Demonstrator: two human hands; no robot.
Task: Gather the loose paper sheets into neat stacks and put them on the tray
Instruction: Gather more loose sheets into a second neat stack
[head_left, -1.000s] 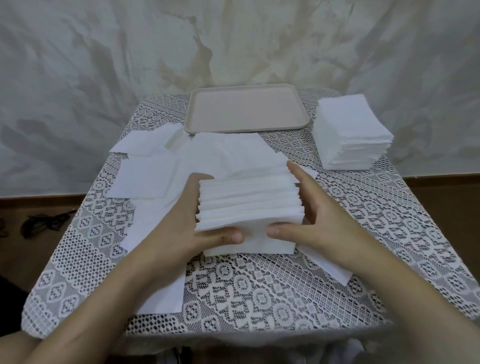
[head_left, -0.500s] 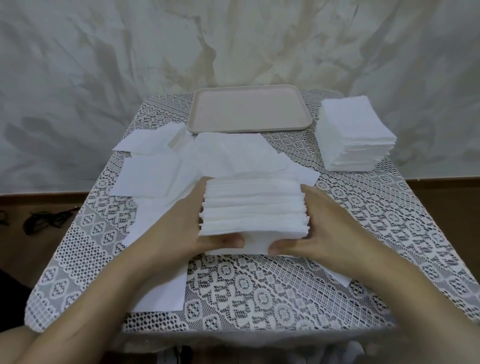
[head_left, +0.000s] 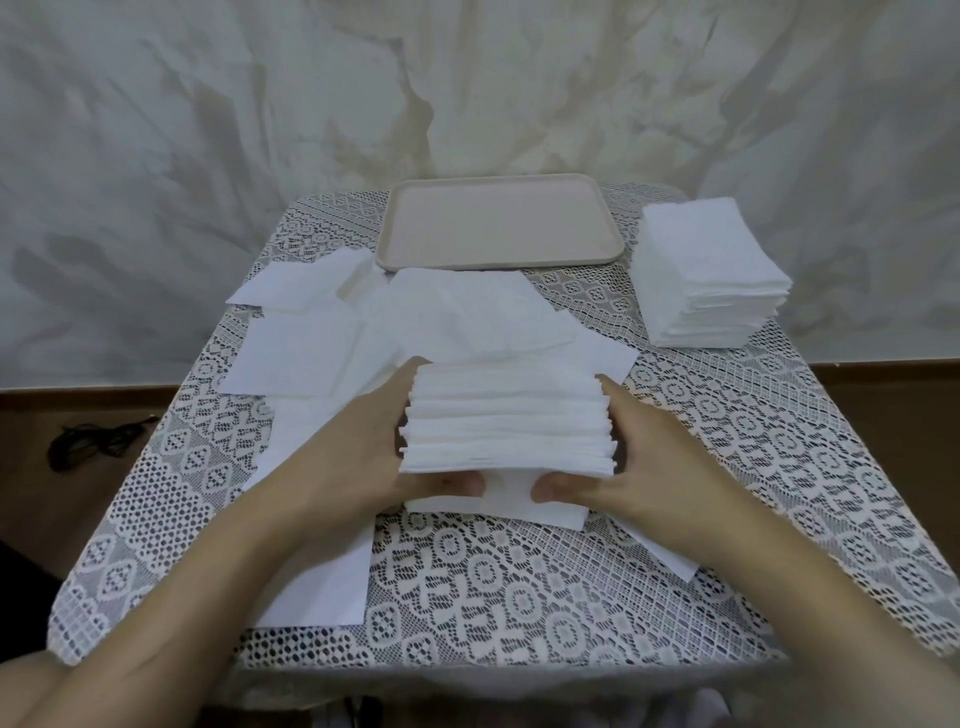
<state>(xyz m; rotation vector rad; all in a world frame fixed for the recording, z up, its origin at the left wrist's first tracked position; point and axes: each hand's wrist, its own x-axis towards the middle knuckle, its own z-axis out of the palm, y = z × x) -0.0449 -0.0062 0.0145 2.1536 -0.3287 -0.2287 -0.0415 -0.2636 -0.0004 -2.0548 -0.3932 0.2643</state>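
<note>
At frame centre the left hand (head_left: 358, 447) and right hand (head_left: 654, 462) clasp the paper stack (head_left: 506, 415), fingers curled round its sides (squaring it, I judge); next comes a level lift to the tray (head_left: 498, 228), upper centre.

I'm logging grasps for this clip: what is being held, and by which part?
The stack of paper sheets, gripped between both hands: the left hand on its left side, the right hand on its right side, thumbs at the near edge.

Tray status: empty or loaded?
Empty: the tray shows only bare floor. The gathered stack is in front of it, held by left hand and right hand.
</note>
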